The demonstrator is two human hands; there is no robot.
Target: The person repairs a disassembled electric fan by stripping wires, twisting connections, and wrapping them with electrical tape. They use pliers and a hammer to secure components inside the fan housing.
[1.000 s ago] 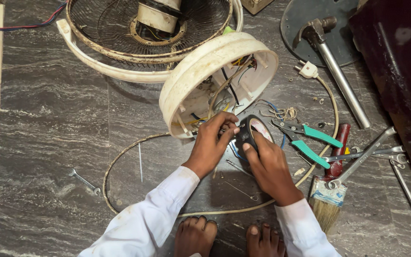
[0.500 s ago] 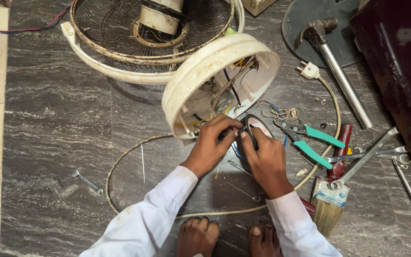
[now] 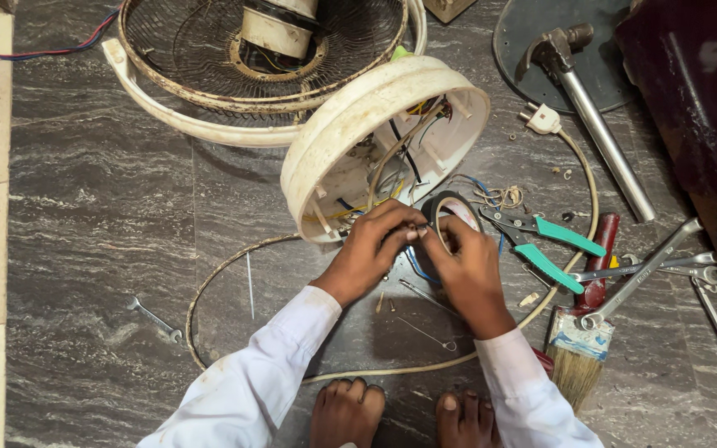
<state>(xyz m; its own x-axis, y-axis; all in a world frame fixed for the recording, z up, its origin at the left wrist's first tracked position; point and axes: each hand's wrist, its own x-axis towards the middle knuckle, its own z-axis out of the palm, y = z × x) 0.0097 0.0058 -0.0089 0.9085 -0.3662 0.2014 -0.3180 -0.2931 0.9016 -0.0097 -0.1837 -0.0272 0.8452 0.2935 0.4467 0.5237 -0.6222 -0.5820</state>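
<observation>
A cream round fan base housing (image 3: 350, 141) lies tilted on the floor, its open underside showing coloured wires (image 3: 400, 158). My left hand (image 3: 375, 245) pinches something small, a wire end or the tape's end, at the housing's lower rim. My right hand (image 3: 466, 261) holds a roll of black insulating tape (image 3: 450, 207) right beside the left fingers. Both hands touch at the fingertips. What exactly sits between the left fingers is hidden.
A fan guard with motor (image 3: 267, 50) lies behind the housing. Green-handled pliers (image 3: 541, 241), a red-handled tool (image 3: 599, 257), wrenches (image 3: 649, 265) and a paintbrush (image 3: 578, 348) lie right. A stand pole (image 3: 599, 133), white plug (image 3: 541, 120), wire ring (image 3: 209, 282), small spanner (image 3: 155, 319) and my bare feet (image 3: 400, 415) are around.
The hands have drawn a little closer together at the housing's rim, with the tape roll turned slightly. The view has shifted a bit.
</observation>
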